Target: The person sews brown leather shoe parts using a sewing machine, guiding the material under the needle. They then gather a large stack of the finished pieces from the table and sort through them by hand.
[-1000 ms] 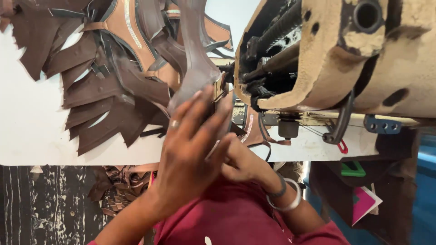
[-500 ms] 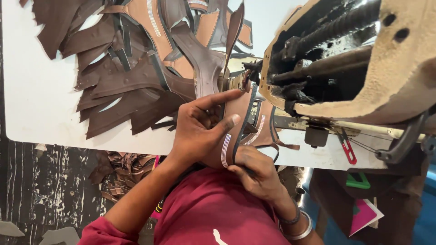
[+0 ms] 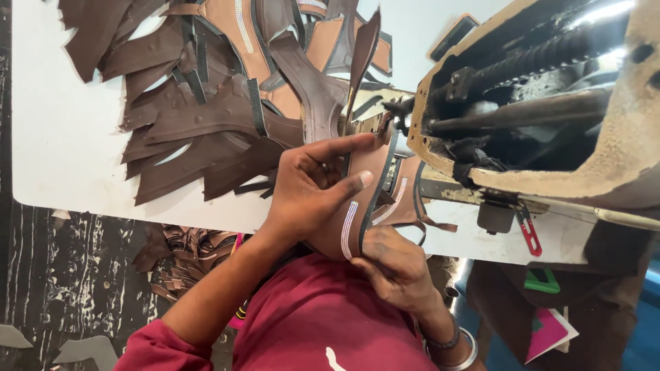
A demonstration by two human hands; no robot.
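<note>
Nearest the cam: both hands are on a brown leather strap piece (image 3: pixel 375 199) w/ two glittery trim strips and a dark edge band, sitting right at the front edge of the sewing machine (image 3: pixel 550 117). Right hand (image 3: pixel 399 264) is under the near end of the piece, fingers curled around it. Left hand (image 3: pixel 309 185) presses on top, thumb and index finger stretched toward the machine, so both grips are closed on the piece.

Handling guess: light, thin, floppy but w/ some body, prob bends rather than creases. Trim looks like the delicate bit, so I'd hold by the plain leather edges, not the sparkly strips. Surface seems matte, not slippery.

Just beyond the machine's left side, a heap of cut brown leather pieces (image 3: pixel 199 117) fans out on the white worktop (image 3: pixel 62 137), w/ tan ones further back.

Hard to see: the needle area is blocked by the left hand's fingers and an upright strap, can't tell if the piece is actually under the foot. Machine is cut off on the right, and the scraps below the worktop edge are too dim to make out
</note>
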